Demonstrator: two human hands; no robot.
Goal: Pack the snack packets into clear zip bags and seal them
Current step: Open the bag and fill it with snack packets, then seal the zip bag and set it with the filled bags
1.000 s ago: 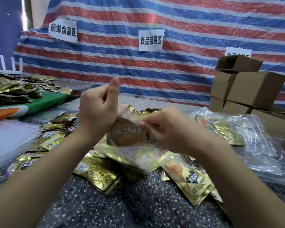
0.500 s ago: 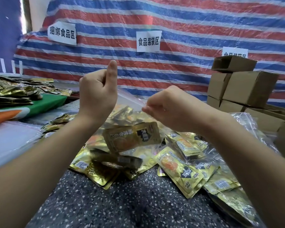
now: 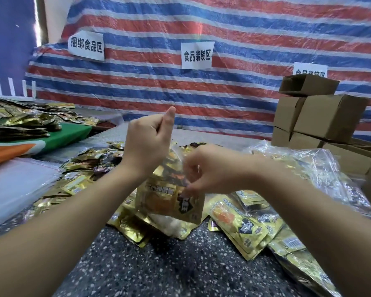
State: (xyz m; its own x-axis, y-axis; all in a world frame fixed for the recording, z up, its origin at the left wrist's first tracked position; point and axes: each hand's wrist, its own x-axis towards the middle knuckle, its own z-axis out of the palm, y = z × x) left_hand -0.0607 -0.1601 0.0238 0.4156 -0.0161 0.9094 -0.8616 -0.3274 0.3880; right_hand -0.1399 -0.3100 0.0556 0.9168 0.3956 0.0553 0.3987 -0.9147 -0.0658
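Observation:
A clear zip bag (image 3: 169,202) filled with gold snack packets hangs upright in front of me, its bottom near the speckled table. My left hand (image 3: 147,144) grips the bag's top left edge, fingers curled and one finger sticking up. My right hand (image 3: 208,168) pinches the bag's top at the right side; it is blurred. Loose gold snack packets (image 3: 240,224) lie heaped under and right of the bag. More packets (image 3: 81,174) are scattered to the left.
Filled clear bags (image 3: 313,174) are piled at the right. Cardboard boxes (image 3: 321,118) are stacked at the back right. A second heap of packets (image 3: 19,123) lies on a green cloth at far left. A striped tarp with paper signs (image 3: 196,52) hangs behind.
Both hands lifted the bag half a second ago and have now lowered it. The hands have come closer together at the bag's top, and the packets have settled to its bottom.

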